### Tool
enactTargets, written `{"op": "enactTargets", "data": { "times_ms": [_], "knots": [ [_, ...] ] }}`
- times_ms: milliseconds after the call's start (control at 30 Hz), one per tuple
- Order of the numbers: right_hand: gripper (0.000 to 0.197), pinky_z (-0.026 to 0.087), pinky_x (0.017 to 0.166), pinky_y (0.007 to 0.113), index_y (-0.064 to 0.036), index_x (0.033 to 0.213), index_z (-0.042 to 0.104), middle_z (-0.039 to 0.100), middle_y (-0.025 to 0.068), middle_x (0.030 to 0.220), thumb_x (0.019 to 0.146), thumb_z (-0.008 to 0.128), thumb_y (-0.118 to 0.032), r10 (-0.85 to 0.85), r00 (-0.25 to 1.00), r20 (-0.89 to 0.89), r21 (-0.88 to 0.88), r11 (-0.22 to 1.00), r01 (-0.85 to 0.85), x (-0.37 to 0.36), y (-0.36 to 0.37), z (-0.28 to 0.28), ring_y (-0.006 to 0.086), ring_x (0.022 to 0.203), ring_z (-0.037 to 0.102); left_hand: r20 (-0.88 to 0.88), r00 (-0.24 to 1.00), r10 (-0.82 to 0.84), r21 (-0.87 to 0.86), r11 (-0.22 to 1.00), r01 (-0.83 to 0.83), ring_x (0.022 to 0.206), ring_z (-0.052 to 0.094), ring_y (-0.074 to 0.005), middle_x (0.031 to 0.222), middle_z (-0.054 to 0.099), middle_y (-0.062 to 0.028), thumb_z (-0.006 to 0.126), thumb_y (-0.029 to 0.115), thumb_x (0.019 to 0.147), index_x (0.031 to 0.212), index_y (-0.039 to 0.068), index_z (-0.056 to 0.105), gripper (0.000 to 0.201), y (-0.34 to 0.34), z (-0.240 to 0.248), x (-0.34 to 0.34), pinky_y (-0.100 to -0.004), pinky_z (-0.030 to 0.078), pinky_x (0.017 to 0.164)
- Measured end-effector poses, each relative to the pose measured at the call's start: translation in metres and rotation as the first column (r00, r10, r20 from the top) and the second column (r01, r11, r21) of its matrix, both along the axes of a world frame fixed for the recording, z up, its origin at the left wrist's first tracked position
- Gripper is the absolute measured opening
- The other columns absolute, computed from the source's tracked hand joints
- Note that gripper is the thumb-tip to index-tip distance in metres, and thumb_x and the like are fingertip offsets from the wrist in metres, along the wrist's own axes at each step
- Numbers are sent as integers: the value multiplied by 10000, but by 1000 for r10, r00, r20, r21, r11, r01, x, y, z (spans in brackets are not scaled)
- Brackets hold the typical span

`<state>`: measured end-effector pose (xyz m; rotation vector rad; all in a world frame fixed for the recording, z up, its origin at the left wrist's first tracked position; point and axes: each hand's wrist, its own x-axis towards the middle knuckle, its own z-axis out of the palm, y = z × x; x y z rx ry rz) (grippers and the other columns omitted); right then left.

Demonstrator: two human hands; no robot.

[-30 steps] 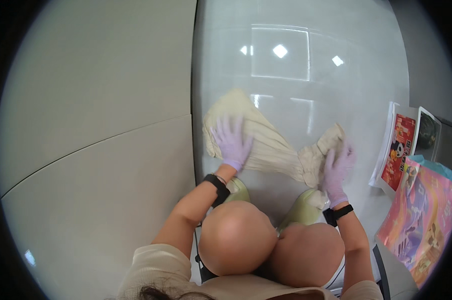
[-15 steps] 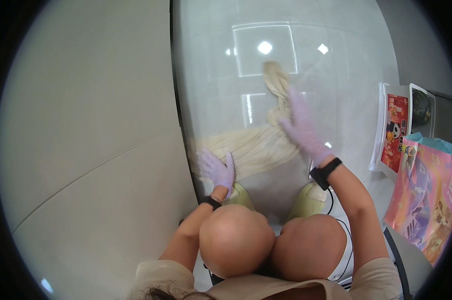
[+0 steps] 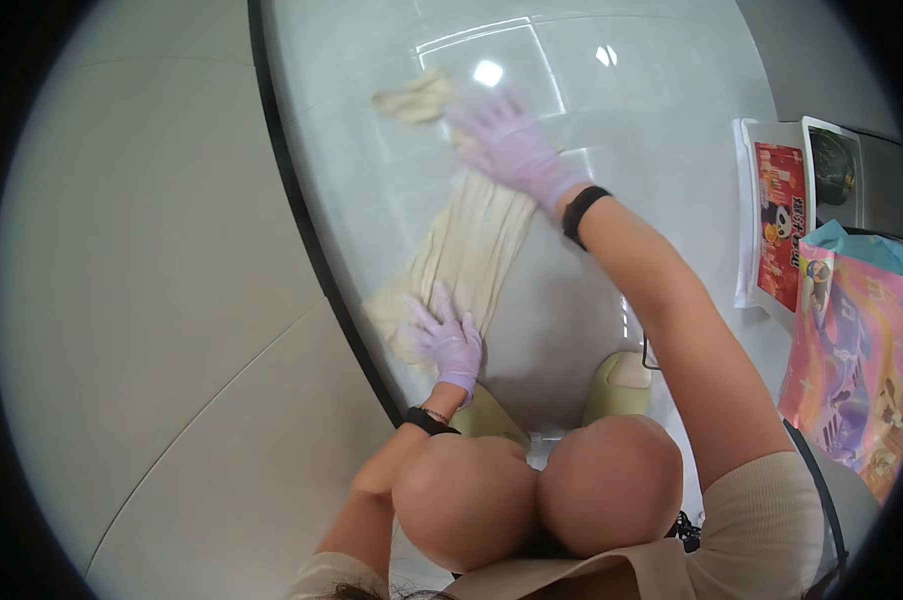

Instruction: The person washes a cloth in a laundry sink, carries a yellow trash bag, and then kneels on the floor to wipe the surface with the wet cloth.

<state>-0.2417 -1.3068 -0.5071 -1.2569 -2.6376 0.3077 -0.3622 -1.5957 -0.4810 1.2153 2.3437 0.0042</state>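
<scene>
A wrinkled cream cloth (image 3: pixel 471 245) lies on the shiny pale tiled floor, running from near my feet toward the upper middle of the view. My left hand (image 3: pixel 449 342), in a thin lilac glove, lies flat on its near end with the fingers spread. My right hand (image 3: pixel 511 145), in a matching glove, is over the far part, fingers stretched out and somewhat blurred. Beyond those fingers, the bunched far end of the cloth (image 3: pixel 416 98) sticks out to the left. Whether the right palm presses on the cloth is hard to see.
A large beige panel (image 3: pixel 171 250) with a dark edge strip (image 3: pixel 296 215) borders the floor on the left. To the right stand a white box with a red printed panel (image 3: pixel 779 225) and a colourful pink bag (image 3: pixel 851 350). My feet, in pale green shoes (image 3: pixel 616 388), are close to the cloth.
My right hand has swung up and left, and the cloth's far part has turned leftward with it. My left hand stays flat on the near end. The view has shifted slightly.
</scene>
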Motion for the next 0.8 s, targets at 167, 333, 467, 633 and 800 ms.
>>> {"op": "enactTargets", "data": {
  "times_ms": [167, 333, 467, 633, 800],
  "knots": [
    [641, 125, 1134, 494, -182, 1446, 313, 289, 136, 1490, 896, 466, -473, -270, 962, 38, 71, 961, 267, 93, 4, -2, 347, 1380, 235, 23, 902, -430, -212, 880, 425, 1314, 44, -623, 1550, -13, -198, 566, 235, 864, 1430, 447, 274, 671, 37, 15, 32, -772, 66, 966],
    [640, 132, 1127, 507, -140, 1444, 306, 297, 201, 1462, 895, 480, -420, -571, 801, 181, 117, 821, 559, 190, -62, 2, 394, 1363, 233, -8, 716, -698, -106, 712, 694, 1315, 102, -609, 1553, 80, -155, 555, 297, 875, 1410, 443, 317, 604, 42, 9, 55, -786, 80, 951],
    [674, 125, 1121, 536, -77, 1444, 278, 301, 243, 1440, 890, 480, -403, -722, 642, 258, 142, 686, 714, 254, -157, 9, 427, 1348, 231, 29, 537, -843, 25, 538, 843, 1326, 168, -560, 1549, 168, -60, 546, 360, 878, 1380, 448, 365, 540, 39, 14, 68, -786, 87, 953],
    [737, 108, 1130, 517, -39, 1451, 242, 214, 318, 1448, 888, 483, -449, -715, 409, 567, 110, 558, 823, 274, -280, 13, 462, 1365, 164, 84, 399, -913, 134, 407, 903, 1342, 177, -510, 1537, 197, -23, 565, 377, 868, 1368, 447, 384, 536, 23, -4, 68, -780, 90, 965],
    [920, 90, 1134, 506, 18, 1462, 105, 114, 374, 1450, 853, 546, -512, -725, 470, 504, -68, 509, 858, 276, -270, 23, 489, 1373, 92, 166, 400, -901, 87, 418, 904, 1357, 171, -466, 1536, 202, 24, 608, 407, 826, 1339, 429, 452, 536, 25, 7, 58, -757, 129, 976]
  ]
}}
